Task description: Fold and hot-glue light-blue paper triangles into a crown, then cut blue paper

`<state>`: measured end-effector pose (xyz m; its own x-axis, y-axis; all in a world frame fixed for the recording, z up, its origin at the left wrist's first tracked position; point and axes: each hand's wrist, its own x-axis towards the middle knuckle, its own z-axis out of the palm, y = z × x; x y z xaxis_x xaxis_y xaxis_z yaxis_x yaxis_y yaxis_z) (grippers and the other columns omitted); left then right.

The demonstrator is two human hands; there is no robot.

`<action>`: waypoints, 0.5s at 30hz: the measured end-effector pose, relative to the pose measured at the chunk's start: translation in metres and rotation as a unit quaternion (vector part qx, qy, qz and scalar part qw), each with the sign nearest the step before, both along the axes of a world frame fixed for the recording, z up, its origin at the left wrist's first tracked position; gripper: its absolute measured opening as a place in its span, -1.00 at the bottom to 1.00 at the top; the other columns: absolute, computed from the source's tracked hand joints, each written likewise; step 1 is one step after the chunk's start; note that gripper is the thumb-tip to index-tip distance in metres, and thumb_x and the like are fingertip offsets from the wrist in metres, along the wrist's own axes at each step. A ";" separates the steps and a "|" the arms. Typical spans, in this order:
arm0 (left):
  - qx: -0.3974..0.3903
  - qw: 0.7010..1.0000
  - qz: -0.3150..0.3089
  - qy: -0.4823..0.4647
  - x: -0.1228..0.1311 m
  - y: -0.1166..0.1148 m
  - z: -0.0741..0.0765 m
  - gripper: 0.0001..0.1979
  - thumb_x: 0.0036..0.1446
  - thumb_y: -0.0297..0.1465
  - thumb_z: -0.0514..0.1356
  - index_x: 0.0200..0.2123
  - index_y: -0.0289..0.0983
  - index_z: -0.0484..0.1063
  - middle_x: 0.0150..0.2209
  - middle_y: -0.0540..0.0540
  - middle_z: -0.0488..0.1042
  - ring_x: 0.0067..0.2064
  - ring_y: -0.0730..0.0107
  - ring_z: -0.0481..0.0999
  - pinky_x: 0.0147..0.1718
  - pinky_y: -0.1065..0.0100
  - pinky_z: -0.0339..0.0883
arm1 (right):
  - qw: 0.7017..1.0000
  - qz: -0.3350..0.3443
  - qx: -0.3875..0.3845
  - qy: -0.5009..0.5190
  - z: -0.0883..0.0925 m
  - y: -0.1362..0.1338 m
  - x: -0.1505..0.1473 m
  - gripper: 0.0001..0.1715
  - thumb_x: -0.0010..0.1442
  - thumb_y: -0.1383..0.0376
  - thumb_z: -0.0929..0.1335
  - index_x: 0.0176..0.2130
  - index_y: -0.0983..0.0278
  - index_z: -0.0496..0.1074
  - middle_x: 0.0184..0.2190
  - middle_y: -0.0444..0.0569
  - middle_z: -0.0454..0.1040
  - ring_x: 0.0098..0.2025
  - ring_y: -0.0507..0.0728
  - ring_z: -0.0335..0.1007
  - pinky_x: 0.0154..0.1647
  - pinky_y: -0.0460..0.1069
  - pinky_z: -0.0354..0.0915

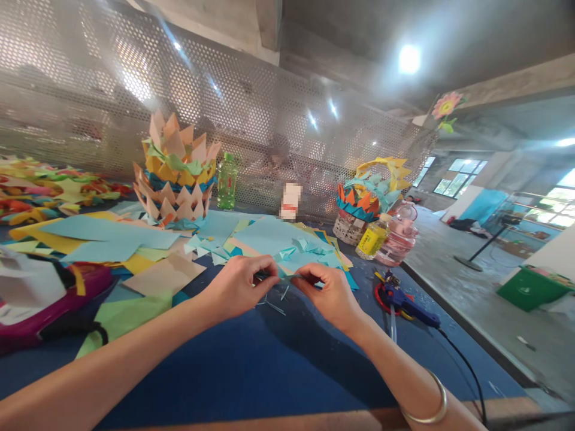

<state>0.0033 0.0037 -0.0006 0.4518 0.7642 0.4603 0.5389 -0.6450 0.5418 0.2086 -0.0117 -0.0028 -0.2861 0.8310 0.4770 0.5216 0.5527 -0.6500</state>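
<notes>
- A small light-blue piece of paper [286, 276] is held up just over the table, between the two hands, near the middle of the view.
- The left hand [242, 281] pinches its left end, thumb and fingertips closed together on it.
- The right hand [331, 294] pinches the other end the same way, the remaining fingers curled in.
- Just beyond the hands, folded light-blue pieces [309, 248] lie on a stack of paper sheets [260, 232].
- Thin pale strips [275, 306] lie below the fingertips on the dark blue tabletop [251, 377].
- To the right rests a blue glue gun [411, 304] with a black cable; behind it, a yellow-labelled bottle [372, 240] stands beside a pink clear jug [398, 239] and a small paper-trimmed basket [353, 227].
- Back left, a tall tiered paper form [175, 185] stands beside a green bottle [227, 184].
- A perforated metal screen [251, 108] rises behind everything on the table.
</notes>
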 end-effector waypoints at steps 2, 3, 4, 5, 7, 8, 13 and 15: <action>0.000 1.000 -0.002 -0.003 0.000 0.000 0.000 -0.90 0.12 -0.41 0.14 -0.42 -0.27 0.41 -0.50 0.03 0.46 -0.46 0.49 0.42 -0.46 0.47 0.22 | 1.000 0.000 -0.001 -0.001 -0.001 0.000 0.000 -0.88 0.14 0.31 0.36 -0.42 0.26 0.48 -0.55 -0.17 0.41 -0.49 0.00 0.28 -0.43 -0.09 0.20; 0.001 1.000 -0.004 -0.003 0.000 -0.001 0.000 -0.90 0.12 -0.41 0.13 -0.43 -0.27 0.40 -0.50 0.03 0.46 -0.47 0.50 0.42 -0.46 0.47 0.21 | 1.000 0.000 -0.002 -0.001 -0.001 0.000 0.000 -0.88 0.14 0.31 0.35 -0.42 0.26 0.48 -0.55 -0.17 0.41 -0.49 0.00 0.28 -0.43 -0.09 0.21; 0.004 1.000 -0.006 -0.003 0.000 -0.001 0.001 -0.89 0.12 -0.42 0.13 -0.43 -0.27 0.40 -0.51 0.04 0.46 -0.47 0.50 0.42 -0.46 0.47 0.21 | 1.000 0.000 -0.003 -0.002 -0.001 0.000 0.000 -0.88 0.14 0.31 0.35 -0.41 0.26 0.48 -0.55 -0.17 0.42 -0.49 0.00 0.28 -0.43 -0.09 0.21; 0.008 1.000 -0.008 -0.003 0.000 -0.001 0.001 -0.89 0.12 -0.43 0.13 -0.44 -0.27 0.39 -0.51 0.04 0.45 -0.47 0.51 0.42 -0.47 0.48 0.20 | 1.000 0.001 -0.004 -0.003 0.000 0.000 0.000 -0.88 0.14 0.31 0.35 -0.41 0.26 0.48 -0.54 -0.17 0.42 -0.49 0.00 0.28 -0.43 -0.09 0.21; 0.019 1.000 -0.009 0.001 0.000 -0.002 0.001 -0.89 0.12 -0.44 0.12 -0.45 -0.27 0.38 -0.52 0.05 0.45 -0.48 0.51 0.42 -0.48 0.49 0.18 | 1.000 0.002 -0.007 -0.007 0.000 0.000 0.000 -0.88 0.14 0.31 0.35 -0.41 0.27 0.48 -0.54 -0.16 0.42 -0.49 0.00 0.28 -0.43 -0.09 0.20; 0.024 1.000 -0.008 0.005 0.000 -0.002 0.001 -0.89 0.12 -0.45 0.12 -0.45 -0.27 0.38 -0.53 0.05 0.44 -0.48 0.51 0.41 -0.48 0.49 0.18 | 1.000 0.001 -0.007 -0.011 0.000 0.000 -0.001 -0.88 0.14 0.32 0.35 -0.41 0.27 0.48 -0.55 -0.17 0.41 -0.49 0.00 0.27 -0.44 -0.10 0.19; 0.060 0.998 0.000 0.026 0.000 -0.003 -0.001 -0.90 0.08 -0.50 0.11 -0.46 -0.26 0.36 -0.54 0.07 0.41 -0.48 0.52 0.39 -0.48 0.50 0.13 | 0.999 0.010 -0.017 -0.025 -0.001 0.000 -0.001 -0.89 0.13 0.32 0.36 -0.42 0.29 0.46 -0.57 -0.19 0.35 -0.50 -0.03 0.21 -0.46 -0.13 0.15; 0.074 0.996 0.003 0.038 0.000 -0.004 -0.002 -0.90 0.07 -0.51 0.11 -0.46 -0.25 0.34 -0.53 0.09 0.39 -0.48 0.53 0.38 -0.49 0.50 0.10 | 0.999 0.023 -0.029 -0.028 -0.002 0.000 -0.001 -0.89 0.13 0.31 0.37 -0.41 0.30 0.46 -0.57 -0.20 0.34 -0.49 -0.03 0.20 -0.45 -0.13 0.15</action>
